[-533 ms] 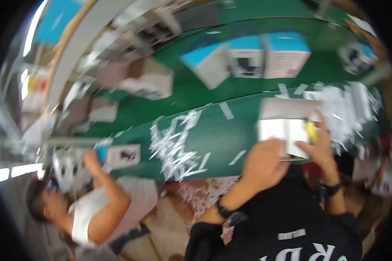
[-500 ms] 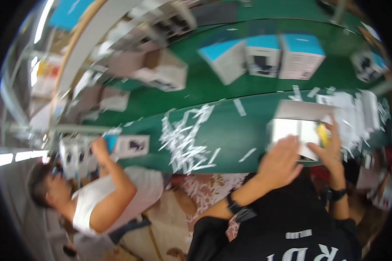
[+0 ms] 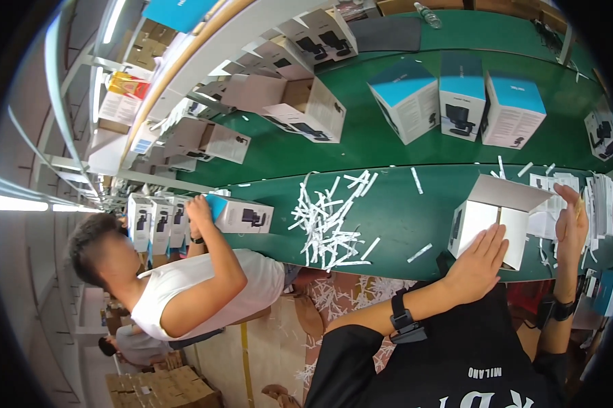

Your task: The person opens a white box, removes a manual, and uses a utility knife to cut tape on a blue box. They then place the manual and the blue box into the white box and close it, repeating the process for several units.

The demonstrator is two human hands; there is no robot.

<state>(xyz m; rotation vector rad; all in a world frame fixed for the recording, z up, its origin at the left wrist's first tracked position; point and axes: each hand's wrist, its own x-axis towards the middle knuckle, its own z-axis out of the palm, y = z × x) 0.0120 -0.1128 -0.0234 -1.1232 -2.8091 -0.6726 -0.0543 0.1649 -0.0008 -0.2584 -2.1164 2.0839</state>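
A white carton [image 3: 488,224] with a picture printed on its side stands at the table's near right. Its large lid flap [image 3: 507,193] is raised at the far side, and two inner flaps lie folded in. Flat across these inner flaps rests my left hand [image 3: 480,257], its fingers stretched out. My right hand [image 3: 570,224] is lifted to the right of the carton, over white paper sheets [image 3: 543,217]. A small yellow thing [image 3: 581,212] shows at its fingers; its kind cannot be made out.
Paper strips [image 3: 330,224] lie heaped left of the carton. Three blue-topped boxes [image 3: 461,102] stand on the green shelf beyond, near an open box [image 3: 313,112]. At the left, a co-worker [image 3: 198,285] handles a blue-topped box [image 3: 245,214]. A stack of folded papers [image 3: 600,204] sits far right.
My right hand has moved right, away from the carton, with the yellow thing. My left hand stays on the flaps. The whole view has shifted and sharpened.
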